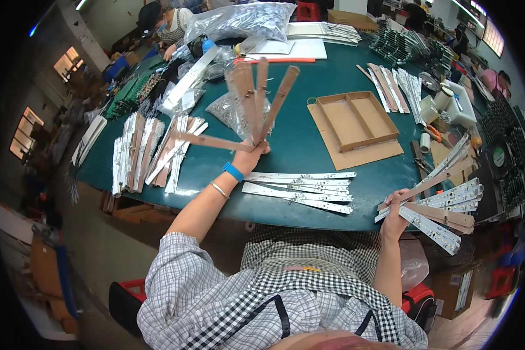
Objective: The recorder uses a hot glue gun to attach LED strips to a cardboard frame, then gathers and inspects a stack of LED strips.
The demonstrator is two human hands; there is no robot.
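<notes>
My left hand, raised over the green table, is closed round the ends of several long, narrow circuit-board strips. They fan out upward and to the left, brown faces showing. At the table's front right edge, my right hand grips a second fan of strips, some white with small parts on them, others brown. Between the hands, several white strips lie loosely spread on the table. Bundles of similar strips rest to the left of my left hand.
A cardboard tray with compartments lies on the green table. More strips, a white bin and orange-handled pliers are at the right. Plastic bags cover the far side. A person sits at the far left.
</notes>
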